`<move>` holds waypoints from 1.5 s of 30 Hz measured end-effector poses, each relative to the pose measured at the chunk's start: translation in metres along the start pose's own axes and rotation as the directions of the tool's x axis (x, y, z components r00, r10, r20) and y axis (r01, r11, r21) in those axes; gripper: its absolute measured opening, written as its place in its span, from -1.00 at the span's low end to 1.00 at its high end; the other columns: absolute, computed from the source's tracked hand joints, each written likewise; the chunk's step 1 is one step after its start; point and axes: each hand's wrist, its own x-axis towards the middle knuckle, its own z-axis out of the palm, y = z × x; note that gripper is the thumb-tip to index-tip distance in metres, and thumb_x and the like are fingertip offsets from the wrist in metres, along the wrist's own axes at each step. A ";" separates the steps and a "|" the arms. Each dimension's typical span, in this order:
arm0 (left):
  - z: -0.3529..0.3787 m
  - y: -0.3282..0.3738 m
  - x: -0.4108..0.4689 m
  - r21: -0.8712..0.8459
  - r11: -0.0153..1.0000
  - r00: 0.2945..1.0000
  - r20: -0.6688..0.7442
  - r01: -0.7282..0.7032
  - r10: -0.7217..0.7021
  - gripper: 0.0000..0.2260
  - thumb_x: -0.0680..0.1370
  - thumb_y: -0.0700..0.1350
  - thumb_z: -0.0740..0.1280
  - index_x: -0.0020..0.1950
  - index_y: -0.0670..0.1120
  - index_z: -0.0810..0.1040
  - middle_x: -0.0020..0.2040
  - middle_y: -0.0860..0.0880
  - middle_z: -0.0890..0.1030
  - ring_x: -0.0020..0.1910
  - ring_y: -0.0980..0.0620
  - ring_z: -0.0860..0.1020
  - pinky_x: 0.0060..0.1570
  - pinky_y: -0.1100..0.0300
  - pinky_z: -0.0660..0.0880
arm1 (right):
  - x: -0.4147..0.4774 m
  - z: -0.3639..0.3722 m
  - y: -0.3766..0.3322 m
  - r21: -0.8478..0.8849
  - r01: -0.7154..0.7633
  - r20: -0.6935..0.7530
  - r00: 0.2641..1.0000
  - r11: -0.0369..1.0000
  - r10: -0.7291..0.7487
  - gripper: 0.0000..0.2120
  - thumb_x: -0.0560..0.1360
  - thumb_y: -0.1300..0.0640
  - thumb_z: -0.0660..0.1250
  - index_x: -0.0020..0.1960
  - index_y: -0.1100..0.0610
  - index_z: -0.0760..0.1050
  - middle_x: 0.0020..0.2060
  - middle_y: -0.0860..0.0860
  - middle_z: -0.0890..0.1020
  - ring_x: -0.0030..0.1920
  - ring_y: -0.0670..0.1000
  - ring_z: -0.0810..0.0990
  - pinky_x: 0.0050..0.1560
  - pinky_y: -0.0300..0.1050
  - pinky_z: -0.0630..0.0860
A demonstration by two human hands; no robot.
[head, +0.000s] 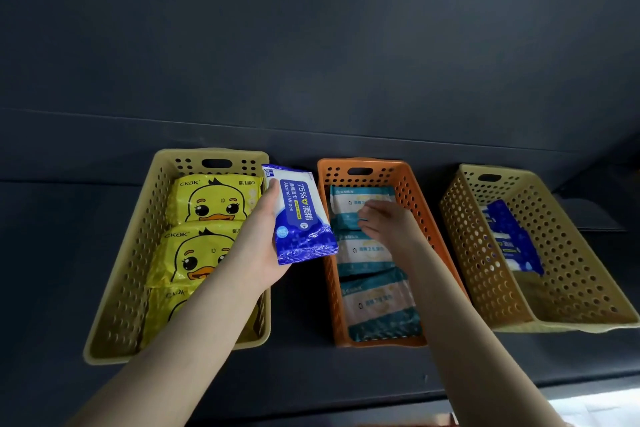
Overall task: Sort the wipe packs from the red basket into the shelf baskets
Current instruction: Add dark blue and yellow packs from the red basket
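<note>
My left hand holds a blue alcohol wipe pack in the air between the left yellow basket and the orange basket. The left basket holds yellow duck wipe packs in a row. My right hand reaches into the orange basket, fingers spread over the teal wipe packs lying there; it seems to hold nothing. The right yellow basket contains blue wipe packs at its far end. The red basket is out of view.
All three baskets stand side by side on a dark shelf against a dark back wall. A pale surface shows at the lower right below the shelf edge.
</note>
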 end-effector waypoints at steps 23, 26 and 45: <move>0.081 -0.018 -0.002 0.412 0.862 0.846 0.533 -0.295 0.034 -0.85 0.58 -0.20 0.30 0.14 -0.16 0.51 0.04 -0.19 0.67 -0.01 -0.14 0.66 -0.01 0.00 0.61 | -0.151 -0.043 -0.039 0.563 0.127 -0.223 0.975 0.816 0.002 -0.90 0.50 0.27 0.35 0.01 0.18 0.51 -0.04 0.17 0.67 -0.05 0.09 0.68 0.10 0.08 0.58; 0.096 -0.035 0.004 0.513 0.787 0.819 0.573 -0.344 -0.015 -0.94 0.59 -0.14 0.29 0.04 -0.05 0.53 0.03 -0.12 0.67 0.02 -0.08 0.65 0.00 0.09 0.58 | -0.159 -0.078 -0.031 0.627 0.213 -0.359 0.933 0.749 0.034 -0.77 0.48 0.31 0.36 0.13 0.21 0.50 0.02 0.20 0.67 0.01 0.17 0.68 0.09 0.13 0.60; 0.213 -0.131 0.098 0.633 -0.442 0.770 0.569 -0.635 -0.290 0.08 0.35 0.43 0.29 0.56 -0.08 -0.26 0.54 -0.08 -0.36 0.53 -0.07 -0.29 0.48 -0.02 -0.16 | -0.047 -0.269 0.017 0.036 0.009 -0.433 0.901 0.999 0.007 -0.89 0.53 0.20 0.35 0.04 0.06 0.51 -0.04 0.11 0.67 -0.07 0.09 0.67 0.01 0.05 0.61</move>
